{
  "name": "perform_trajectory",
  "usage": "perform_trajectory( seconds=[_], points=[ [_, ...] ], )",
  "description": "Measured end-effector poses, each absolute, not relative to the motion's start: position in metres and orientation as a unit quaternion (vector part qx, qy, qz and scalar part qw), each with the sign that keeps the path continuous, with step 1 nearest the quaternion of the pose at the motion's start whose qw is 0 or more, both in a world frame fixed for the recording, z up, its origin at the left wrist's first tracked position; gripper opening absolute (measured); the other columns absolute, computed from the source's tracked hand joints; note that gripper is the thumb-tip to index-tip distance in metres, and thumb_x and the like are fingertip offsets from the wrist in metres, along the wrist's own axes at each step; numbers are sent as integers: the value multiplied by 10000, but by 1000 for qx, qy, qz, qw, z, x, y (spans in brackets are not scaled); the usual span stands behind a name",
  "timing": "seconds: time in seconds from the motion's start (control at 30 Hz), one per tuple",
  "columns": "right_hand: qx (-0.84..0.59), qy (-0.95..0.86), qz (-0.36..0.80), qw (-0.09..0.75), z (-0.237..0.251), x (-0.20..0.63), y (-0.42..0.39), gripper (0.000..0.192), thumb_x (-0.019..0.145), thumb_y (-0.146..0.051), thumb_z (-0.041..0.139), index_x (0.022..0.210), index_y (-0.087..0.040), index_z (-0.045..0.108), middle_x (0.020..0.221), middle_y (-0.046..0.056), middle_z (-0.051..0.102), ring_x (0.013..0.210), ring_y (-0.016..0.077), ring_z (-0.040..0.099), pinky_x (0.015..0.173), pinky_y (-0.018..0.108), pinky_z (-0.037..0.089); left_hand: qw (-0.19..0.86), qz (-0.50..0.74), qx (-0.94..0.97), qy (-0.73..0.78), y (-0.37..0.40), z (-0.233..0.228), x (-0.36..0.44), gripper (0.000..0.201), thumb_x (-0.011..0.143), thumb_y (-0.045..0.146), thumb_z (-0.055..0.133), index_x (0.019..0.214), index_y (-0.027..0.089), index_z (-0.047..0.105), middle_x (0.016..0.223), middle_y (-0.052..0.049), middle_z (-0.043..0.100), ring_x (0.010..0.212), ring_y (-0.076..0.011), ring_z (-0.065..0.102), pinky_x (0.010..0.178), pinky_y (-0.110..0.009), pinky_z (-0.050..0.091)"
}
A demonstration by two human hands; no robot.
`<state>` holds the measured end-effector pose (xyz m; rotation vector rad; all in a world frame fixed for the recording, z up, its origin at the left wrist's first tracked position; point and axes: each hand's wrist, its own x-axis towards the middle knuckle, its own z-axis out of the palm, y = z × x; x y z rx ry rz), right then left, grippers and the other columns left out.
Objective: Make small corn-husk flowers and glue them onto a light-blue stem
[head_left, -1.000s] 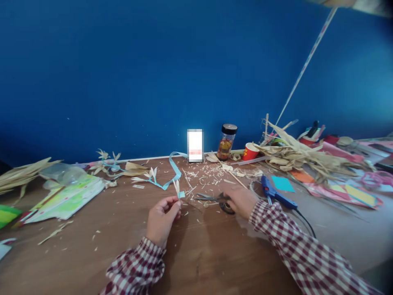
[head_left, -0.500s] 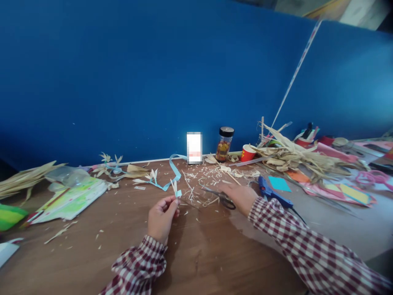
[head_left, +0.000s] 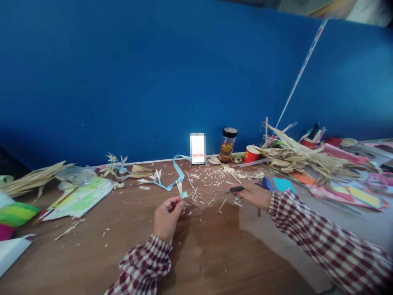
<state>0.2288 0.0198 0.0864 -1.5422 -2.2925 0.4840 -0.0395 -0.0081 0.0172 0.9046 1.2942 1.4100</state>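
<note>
My left hand (head_left: 168, 217) pinches the stem of a small flower (head_left: 179, 189) with pale, husk-like petals, a scrap of light blue tape or ribbon at its base. Over the litter of trimmings my right hand (head_left: 256, 196) holds a pair of scissors (head_left: 237, 189) by the dark handles, blades pointing left. Beyond the left hand, a light blue ribbon (head_left: 178, 164) curls across the table near another pale flower (head_left: 156, 177). A blue glue gun (head_left: 266, 183) is mostly hidden behind the right hand.
Cut husk bits (head_left: 211, 178) litter the tabletop's middle. At the back stand a black-lidded jar (head_left: 227, 147) and a red paper cup (head_left: 251, 154). Dried corn husks (head_left: 294, 157) pile up to the right beside a turquoise paper (head_left: 284, 185). A painted sheet (head_left: 82, 200) lies left.
My right hand has lifted the scissors off the table and drawn them rightward, now covering most of the glue gun. My left hand keeps its pinch on the flower. The view has shifted slightly.
</note>
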Motion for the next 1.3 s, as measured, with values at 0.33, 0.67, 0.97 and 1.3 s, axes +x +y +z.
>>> perform_trajectory(
  seconds=[0.33,0.67,0.97,1.3],
  points=[
    [-411,-625,624,227,90,216,6,303,734,-251,546,1035,-214,554,783,-9,540,649,92,526,609,248,489,490,588,359,534,-10,23,-38,306,559,284,695,793,102,621,556,3,611,501,-102,542,507,-221,453],
    [-469,-620,549,307,65,183,-8,285,623,-273,675,823,-160,506,654,-17,537,572,96,506,474,204,417,497,592,349,530,-8,18,-39,297,576,297,682,796,108,620,623,-6,635,531,-96,556,552,-231,472],
    [-443,-600,568,349,71,169,-8,622,688,-249,602,1216,-234,274,722,-17,574,608,120,544,453,219,481,499,595,353,521,-8,15,-40,296,581,309,685,784,107,612,599,-8,626,523,-101,560,540,-234,478],
    [-398,-491,677,377,74,146,3,466,709,-289,614,1150,-305,465,735,-20,503,578,74,490,381,117,401,528,587,321,523,-9,19,-40,315,594,335,681,814,122,606,706,-29,654,547,-96,587,530,-223,500]
  ],
)
